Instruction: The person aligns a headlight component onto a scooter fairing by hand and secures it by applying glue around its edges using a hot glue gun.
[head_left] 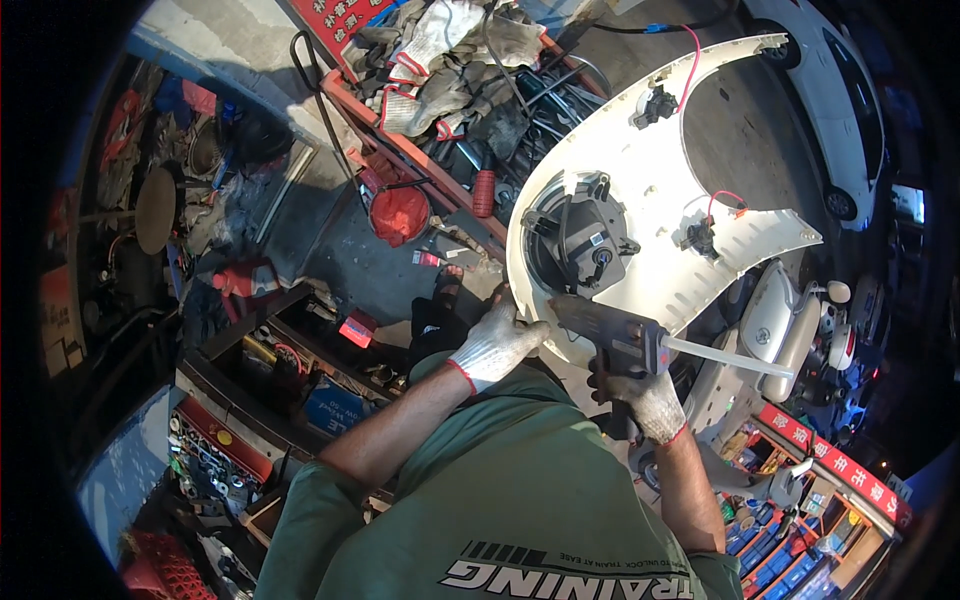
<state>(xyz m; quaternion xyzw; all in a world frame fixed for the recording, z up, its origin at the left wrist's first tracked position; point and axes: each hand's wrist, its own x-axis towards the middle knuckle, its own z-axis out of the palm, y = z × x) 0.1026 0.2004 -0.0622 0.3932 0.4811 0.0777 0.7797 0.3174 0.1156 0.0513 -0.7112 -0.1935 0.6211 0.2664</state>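
Gripping the cream panel point(655, 185) at its near-left rim with my gloved left hand point(497, 342) in the head view, the only feed I've got; thumb is on the near edge, but how far the fingers wrap underneath, can't tell. Panel sits in front of the body, inner side up.

My right hand point(640, 392) is closed around the handle of a black gun-shaped tool point(612, 332), by looks a glue gun, at the panel's near edge. A whitish stick point(735, 359) pokes out of its back, off to the panel's right. Front end points left over the near rim, just below the round black unit point(590, 245) set in the panel; whether it touches, can't tell.

Doing it well, my call: brace the panel firmly with the left, thumb clear of the nozzle, since it may be hot. Angle the tip into the seam, squeeze evenly, travel slowly. Mind the stick so it doesn't snag beyond the panel's right side, near the scooter point(768, 318). Don't tug the red wire point(695, 70) at the panel's far end.

Gloves point(430, 60) and tools in a red-edged tray point(385, 133), left of the panel.
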